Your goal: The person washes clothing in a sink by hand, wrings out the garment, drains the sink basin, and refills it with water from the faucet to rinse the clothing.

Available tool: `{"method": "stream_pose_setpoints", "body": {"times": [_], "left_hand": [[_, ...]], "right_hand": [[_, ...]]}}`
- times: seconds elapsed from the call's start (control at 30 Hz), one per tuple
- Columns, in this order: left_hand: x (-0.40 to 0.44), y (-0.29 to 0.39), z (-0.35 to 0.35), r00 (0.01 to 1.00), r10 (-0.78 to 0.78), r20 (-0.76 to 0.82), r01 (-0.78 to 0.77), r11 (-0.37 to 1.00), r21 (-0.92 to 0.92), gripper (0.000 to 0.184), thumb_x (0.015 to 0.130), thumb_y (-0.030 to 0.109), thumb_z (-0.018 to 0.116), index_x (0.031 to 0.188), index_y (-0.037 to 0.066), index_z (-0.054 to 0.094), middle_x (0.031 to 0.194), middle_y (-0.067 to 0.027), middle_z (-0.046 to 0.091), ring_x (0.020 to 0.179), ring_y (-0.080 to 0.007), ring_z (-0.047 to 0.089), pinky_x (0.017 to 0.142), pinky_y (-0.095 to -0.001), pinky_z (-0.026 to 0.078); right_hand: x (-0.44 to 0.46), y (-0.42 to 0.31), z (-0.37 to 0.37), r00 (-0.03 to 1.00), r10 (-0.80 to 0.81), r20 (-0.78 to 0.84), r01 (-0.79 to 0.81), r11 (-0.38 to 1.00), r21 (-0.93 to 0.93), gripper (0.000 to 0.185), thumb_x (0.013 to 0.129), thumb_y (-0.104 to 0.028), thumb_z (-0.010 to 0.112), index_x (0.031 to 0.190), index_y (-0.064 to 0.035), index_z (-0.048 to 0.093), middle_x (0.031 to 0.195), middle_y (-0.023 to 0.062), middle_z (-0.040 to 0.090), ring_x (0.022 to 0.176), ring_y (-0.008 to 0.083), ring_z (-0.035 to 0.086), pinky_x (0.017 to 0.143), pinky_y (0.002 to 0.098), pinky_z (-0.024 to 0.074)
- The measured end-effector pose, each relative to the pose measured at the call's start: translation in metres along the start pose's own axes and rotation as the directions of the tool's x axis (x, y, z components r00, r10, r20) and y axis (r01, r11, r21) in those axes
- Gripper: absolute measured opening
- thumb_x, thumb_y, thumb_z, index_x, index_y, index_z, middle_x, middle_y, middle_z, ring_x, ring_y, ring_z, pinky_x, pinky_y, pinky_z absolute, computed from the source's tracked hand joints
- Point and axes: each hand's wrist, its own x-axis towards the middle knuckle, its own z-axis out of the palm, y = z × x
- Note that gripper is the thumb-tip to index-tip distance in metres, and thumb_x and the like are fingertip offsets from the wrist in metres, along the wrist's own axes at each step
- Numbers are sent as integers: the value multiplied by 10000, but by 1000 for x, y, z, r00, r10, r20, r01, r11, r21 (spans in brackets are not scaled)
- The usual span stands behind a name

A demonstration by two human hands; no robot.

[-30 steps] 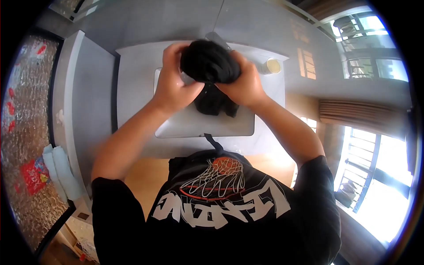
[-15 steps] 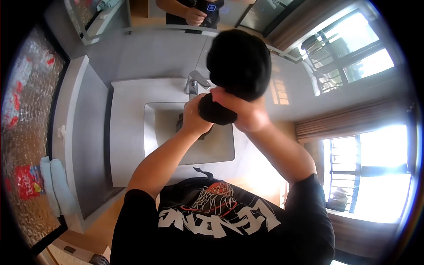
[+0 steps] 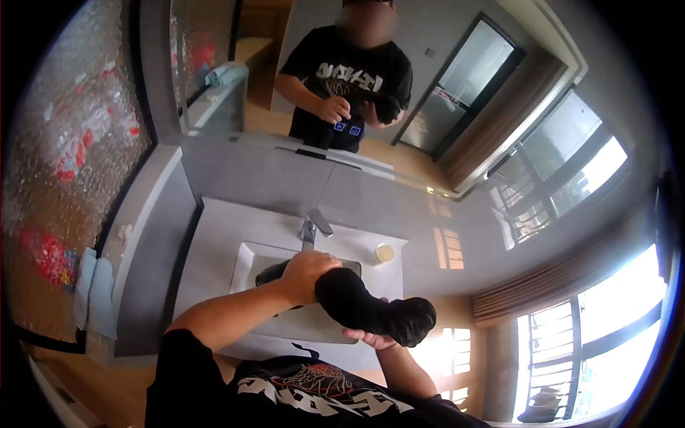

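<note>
A black item [image 3: 367,310], narrow in the middle with rounded ends like a shoe, spans both of my hands in front of the sink [image 3: 246,267]. Its right end looks creased, like fabric; I cannot make out its exact kind. My left hand [image 3: 307,277] is closed at its left end, with the fingertips hidden. From below, my right hand [image 3: 374,339] holds the right part, its palm turned up. Another dark object [image 3: 272,271] lies in the sink, partly covered by my left hand and forearm.
A chrome faucet [image 3: 312,227] stands behind the sink. On the counter to its right is a pale cup [image 3: 383,253]. A mirror [image 3: 442,93] covers the wall ahead, and light-blue towels [image 3: 95,292] hang over a ledge at left.
The black item has come down and now lies across, pointing right. My right hand has moved lower, beneath it. My view has tilted up, bringing more mirror and the cup into sight.
</note>
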Motion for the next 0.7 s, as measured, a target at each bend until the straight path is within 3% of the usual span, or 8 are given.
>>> {"method": "stream_pose_setpoints", "body": {"times": [0.2,0.33,0.43,0.5,0.57,0.6,0.67,0.7], "left_hand": [[17,15,-5,958,286,30,-288,954,87,195,783,181,656,953,91,624,992,-72,677,799,-285,646,676,-412,492],[16,7,-11,927,343,151,-363,923,132,163,800,168,623,949,103,632,978,-59,678,743,-252,633,636,-390,485],[9,1,-8,901,393,182,-417,901,121,170,796,174,621,953,111,634,945,-47,676,718,-236,627,614,-378,484],[4,-8,-3,870,424,251,-469,868,161,203,772,184,629,964,121,644,910,-41,657,688,-234,596,625,-369,450],[-5,-18,7,848,327,418,-426,889,168,239,740,180,651,973,128,645,881,-40,659,688,-237,599,627,-379,456],[-8,-19,11,824,275,496,-405,897,176,258,724,177,663,978,131,646,866,-39,660,687,-238,600,627,-384,459],[-5,-14,22,773,-53,632,-115,968,222,273,701,163,681,970,125,670,892,-100,700,799,-316,661,697,-454,507],[-1,-13,24,730,-177,660,28,973,230,264,717,166,673,976,116,673,911,-124,706,842,-335,669,733,-462,516]], "right_hand": [[51,51,-5,887,284,364,-345,932,113,974,735,-603,772,1481,-136,356,1355,114,493,1287,373,432,1003,648,422],[52,61,52,879,468,94,-452,879,-154,889,721,-441,836,1427,-115,406,1144,107,532,1067,309,537,867,509,506],[38,41,35,853,517,67,-513,855,-73,785,729,-277,813,1390,-102,428,1092,118,568,913,290,607,789,472,525],[30,18,30,826,543,-150,-561,774,-293,673,747,-182,760,1344,-83,465,1079,126,610,873,282,640,769,447,530],[27,-4,44,771,319,-551,-637,379,-671,520,778,-100,685,1271,-49,528,1053,130,659,875,270,667,769,403,530],[35,-10,54,733,190,-653,-665,2,-747,478,767,-114,686,1222,-50,554,1033,133,675,884,277,670,772,400,532],[53,-21,73,715,-133,-687,-572,-677,-463,397,745,-142,687,1124,-52,607,992,140,705,903,291,676,779,395,536],[60,-17,86,768,-210,-605,-502,-783,-367,349,750,-140,676,1087,-68,623,991,145,707,931,316,671,803,403,533]]}}
